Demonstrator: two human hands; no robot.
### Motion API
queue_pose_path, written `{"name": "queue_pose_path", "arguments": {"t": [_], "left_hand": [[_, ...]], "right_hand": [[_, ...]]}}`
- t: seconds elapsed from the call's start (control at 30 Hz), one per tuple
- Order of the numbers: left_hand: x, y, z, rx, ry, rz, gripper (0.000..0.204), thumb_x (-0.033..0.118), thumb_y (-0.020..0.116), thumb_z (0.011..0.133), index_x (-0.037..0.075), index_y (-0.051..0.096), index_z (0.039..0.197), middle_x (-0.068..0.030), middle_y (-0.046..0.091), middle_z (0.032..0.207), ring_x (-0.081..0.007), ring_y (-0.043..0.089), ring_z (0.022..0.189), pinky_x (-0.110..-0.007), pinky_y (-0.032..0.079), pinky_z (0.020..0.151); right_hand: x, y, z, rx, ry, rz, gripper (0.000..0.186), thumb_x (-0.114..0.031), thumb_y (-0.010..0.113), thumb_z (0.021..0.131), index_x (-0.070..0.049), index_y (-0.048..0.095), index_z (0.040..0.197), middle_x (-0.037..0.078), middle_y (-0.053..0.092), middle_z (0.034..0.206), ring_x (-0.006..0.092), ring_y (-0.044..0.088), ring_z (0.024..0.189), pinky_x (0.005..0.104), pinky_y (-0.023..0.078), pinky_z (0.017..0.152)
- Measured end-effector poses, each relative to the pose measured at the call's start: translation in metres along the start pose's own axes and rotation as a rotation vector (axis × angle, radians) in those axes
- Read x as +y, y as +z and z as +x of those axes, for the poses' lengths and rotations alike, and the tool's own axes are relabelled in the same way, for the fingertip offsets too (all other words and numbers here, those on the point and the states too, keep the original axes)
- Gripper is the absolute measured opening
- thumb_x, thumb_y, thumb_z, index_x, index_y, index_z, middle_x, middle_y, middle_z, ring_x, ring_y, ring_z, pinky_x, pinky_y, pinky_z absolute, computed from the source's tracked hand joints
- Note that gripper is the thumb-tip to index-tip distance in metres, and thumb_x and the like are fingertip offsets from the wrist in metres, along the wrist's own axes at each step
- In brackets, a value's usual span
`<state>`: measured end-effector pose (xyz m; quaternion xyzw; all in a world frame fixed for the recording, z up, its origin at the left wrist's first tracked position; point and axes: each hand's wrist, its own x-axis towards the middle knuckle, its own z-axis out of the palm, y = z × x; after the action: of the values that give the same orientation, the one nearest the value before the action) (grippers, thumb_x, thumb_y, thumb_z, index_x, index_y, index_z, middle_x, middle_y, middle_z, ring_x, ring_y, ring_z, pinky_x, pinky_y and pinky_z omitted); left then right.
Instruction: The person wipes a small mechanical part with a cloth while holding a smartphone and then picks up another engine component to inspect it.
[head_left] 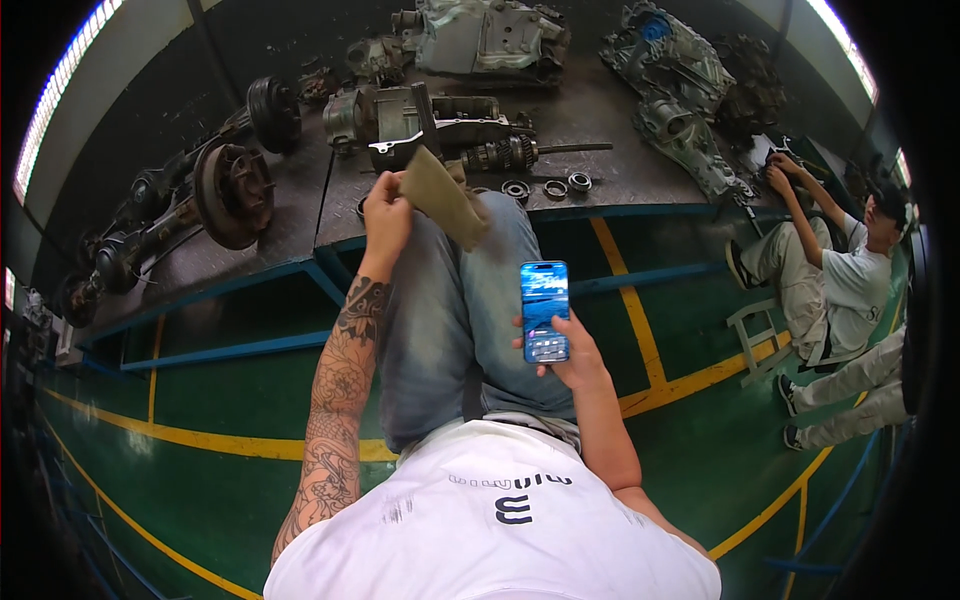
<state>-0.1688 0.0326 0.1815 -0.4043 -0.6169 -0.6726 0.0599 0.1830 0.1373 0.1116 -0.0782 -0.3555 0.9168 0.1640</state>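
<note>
My left hand (pixel 386 218), at the bench's front edge, pinches one end of an olive-green cloth (pixel 443 198), which slants down over my knee. In my right hand (pixel 580 352), held above my lap, is a smartphone (pixel 545 300) with its lit screen facing up. Beyond the cloth, a gear shaft (pixel 500 154) lies on the bench beside an opened metal gearbox housing (pixel 395 112). Several metal rings sit along the bench edge, among them a bearing ring (pixel 580 181).
Axles with a rusty brake drum (pixel 228 195) occupy the left of the dark bench (pixel 300 215). Large metal casings (pixel 490 38) stand at the back, with another gearbox casing (pixel 675 75) at right. A seated person (pixel 835 265) works there; another person's legs (pixel 850 405) show nearby.
</note>
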Motion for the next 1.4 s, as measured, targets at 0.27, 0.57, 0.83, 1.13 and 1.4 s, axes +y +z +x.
{"name": "queue_pose_path", "arguments": {"t": [0.27,0.57,0.83,1.13,1.4], "left_hand": [[0.016,-0.001,0.037,0.234,-0.376,-0.519,0.014,0.020,0.055,0.097,0.006,0.053,0.096,-0.0049,0.059,0.084,-0.0169,0.064,0.071,-0.030,0.053,0.057],[0.025,0.011,0.039,0.009,-0.604,-0.568,0.054,0.011,0.056,0.096,0.020,0.025,0.139,-0.0071,0.058,0.089,-0.0143,0.053,0.062,-0.031,0.046,0.049],[0.052,0.017,0.035,-0.355,-0.379,-0.019,0.044,0.024,0.057,0.095,0.009,0.058,0.137,-0.0049,0.063,0.098,-0.0174,0.061,0.086,-0.029,0.051,0.081],[0.043,0.023,0.042,-0.389,-0.180,-0.201,0.050,0.016,0.074,0.092,0.000,0.050,0.133,-0.0105,0.061,0.123,-0.0189,0.059,0.115,-0.031,0.049,0.098],[0.072,0.047,0.099,-0.208,-0.021,-0.483,0.029,0.014,0.067,0.098,0.003,0.055,0.123,-0.0045,0.067,0.110,-0.0134,0.063,0.100,-0.029,0.052,0.089]], "right_hand": [[0.035,0.010,0.005,-0.195,0.162,0.028,0.059,-0.026,0.064,0.097,-0.010,0.037,0.147,0.023,0.064,0.123,0.0344,0.072,0.102,0.0325,0.063,0.054],[0.044,0.007,0.000,-0.200,0.199,0.007,0.058,-0.026,0.060,0.098,-0.009,0.035,0.148,0.025,0.063,0.126,0.0358,0.071,0.104,0.0336,0.063,0.052],[0.042,0.003,-0.002,-0.220,0.207,-0.002,0.054,-0.028,0.055,0.101,-0.010,0.036,0.148,0.025,0.062,0.128,0.0358,0.071,0.106,0.0340,0.061,0.051],[0.041,0.006,-0.003,-0.223,0.232,0.013,0.052,-0.026,0.056,0.101,-0.013,0.036,0.148,0.024,0.063,0.129,0.0348,0.071,0.107,0.0328,0.059,0.050],[0.040,0.003,-0.001,-0.209,0.250,0.029,0.053,-0.026,0.055,0.101,-0.012,0.035,0.148,0.024,0.063,0.128,0.0351,0.071,0.106,0.0330,0.059,0.050]]}}
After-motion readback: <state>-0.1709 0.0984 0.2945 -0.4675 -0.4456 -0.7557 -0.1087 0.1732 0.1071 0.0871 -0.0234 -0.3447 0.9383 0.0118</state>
